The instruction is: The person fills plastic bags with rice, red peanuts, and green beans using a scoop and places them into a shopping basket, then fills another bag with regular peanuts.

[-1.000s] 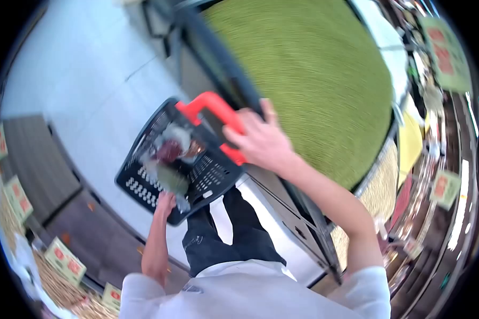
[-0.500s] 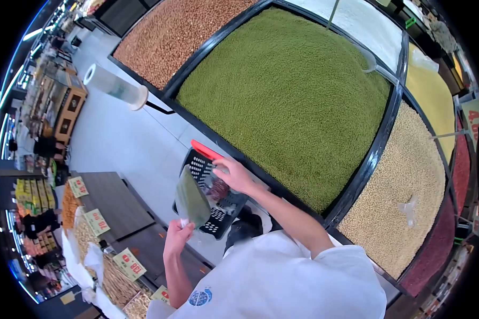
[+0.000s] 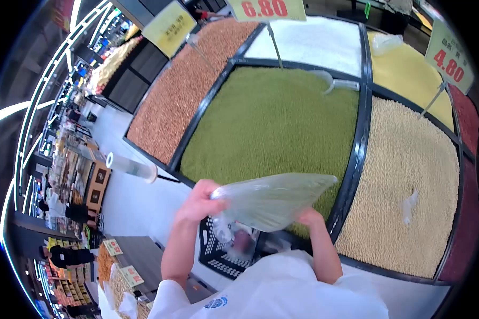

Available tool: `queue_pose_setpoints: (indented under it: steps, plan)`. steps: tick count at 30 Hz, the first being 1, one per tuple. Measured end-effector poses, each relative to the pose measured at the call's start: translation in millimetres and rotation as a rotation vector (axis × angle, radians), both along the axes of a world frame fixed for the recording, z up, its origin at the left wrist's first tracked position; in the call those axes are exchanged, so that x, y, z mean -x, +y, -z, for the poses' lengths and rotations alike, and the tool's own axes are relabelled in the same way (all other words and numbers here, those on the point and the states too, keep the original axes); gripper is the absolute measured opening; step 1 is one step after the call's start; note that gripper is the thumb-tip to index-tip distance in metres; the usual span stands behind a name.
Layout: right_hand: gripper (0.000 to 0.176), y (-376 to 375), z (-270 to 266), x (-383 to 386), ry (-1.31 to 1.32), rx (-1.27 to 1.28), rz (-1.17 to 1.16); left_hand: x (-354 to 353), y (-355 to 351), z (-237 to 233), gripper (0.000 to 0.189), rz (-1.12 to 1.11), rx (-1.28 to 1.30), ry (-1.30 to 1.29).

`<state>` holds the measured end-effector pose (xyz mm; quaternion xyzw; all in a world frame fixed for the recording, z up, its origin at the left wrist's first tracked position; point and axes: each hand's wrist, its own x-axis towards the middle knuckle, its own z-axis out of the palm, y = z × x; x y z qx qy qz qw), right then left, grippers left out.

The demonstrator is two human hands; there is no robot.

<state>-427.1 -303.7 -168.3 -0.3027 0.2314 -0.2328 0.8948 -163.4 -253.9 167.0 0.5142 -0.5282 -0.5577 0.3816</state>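
Observation:
A clear plastic bag (image 3: pixel 274 199) with a greenish look is stretched sideways in front of me, over the near edge of the mung beans (image 3: pixel 271 125). My left hand (image 3: pixel 201 202) is closed around its gathered end. At the bag's lower right side, my right hand (image 3: pixel 310 217) grips it, its fingers partly hidden by the plastic. Below the bag is a black shopping basket (image 3: pixel 218 260) with a perforated wall, holding a bag of dark red goods (image 3: pixel 243 242).
Black dividers separate reddish-brown peanuts (image 3: pixel 173 101), white grains (image 3: pixel 308 45), yellow grains (image 3: pixel 410 74) and pale beans (image 3: pixel 404 181). A clear scoop (image 3: pixel 341 84) lies on the mung beans. A bag roll (image 3: pixel 131 167) stands left. A person (image 3: pixel 66 256) is farther off.
My left hand has raised the bag from over the basket to the bin's near edge, and it now lies sideways. My right hand has left the basket's red handle and moved to the bag.

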Motion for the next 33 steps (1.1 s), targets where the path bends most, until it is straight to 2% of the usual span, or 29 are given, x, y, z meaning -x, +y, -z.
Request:
queue_pose_setpoints:
  steps: [1, 3, 5, 6, 8, 11, 12, 15, 21, 26, 29, 33]
  plan:
    - [0.097, -14, -3, 16, 0.113, 0.102, 0.045, 8, -21, -6, 0.023, 0.03, -0.003, -0.059]
    - [0.101, -32, -13, 29, 0.115, 0.052, 0.188, 20, -56, -15, 0.022, 0.084, 0.026, -0.153]
    - [0.103, -42, -42, 37, -0.101, -0.221, 0.36, 28, -85, -21, 0.02, 0.132, 0.09, -0.222]
    - [0.105, -49, -55, 39, -0.133, -0.243, 0.362, 30, -97, -21, 0.018, 0.141, 0.16, -0.301]
    - [0.097, -65, -65, 37, -0.15, -0.148, 0.41, 30, -120, -19, 0.015, 0.152, 0.299, -0.453]
    - [0.081, -91, -88, 26, -0.128, -0.064, 0.458, 13, -149, -18, 0.016, 0.158, 0.268, -0.611]
    - [0.075, -102, -95, 21, -0.11, -0.041, 0.474, 7, -159, -16, 0.017, 0.151, 0.334, -0.681]
    - [0.065, -135, -98, 10, -0.037, 0.094, 0.641, -11, -183, -7, 0.02, 0.109, 0.366, -0.788]
    - [0.054, -175, -147, 6, 0.067, 0.253, 0.705, -42, -227, 40, 0.026, 0.073, 0.445, -0.973]
    - [0.046, -198, -183, 7, 0.22, 0.397, 0.716, -47, -237, 56, 0.025, 0.021, 0.388, -1.012]
    - [0.048, -210, -202, 2, 0.306, 0.486, 0.685, -59, -249, 77, 0.025, 0.025, 0.382, -1.059]
    - [0.045, -226, -232, -6, 0.311, 0.52, 0.701, -63, -259, 81, 0.027, -0.02, 0.255, -1.009]
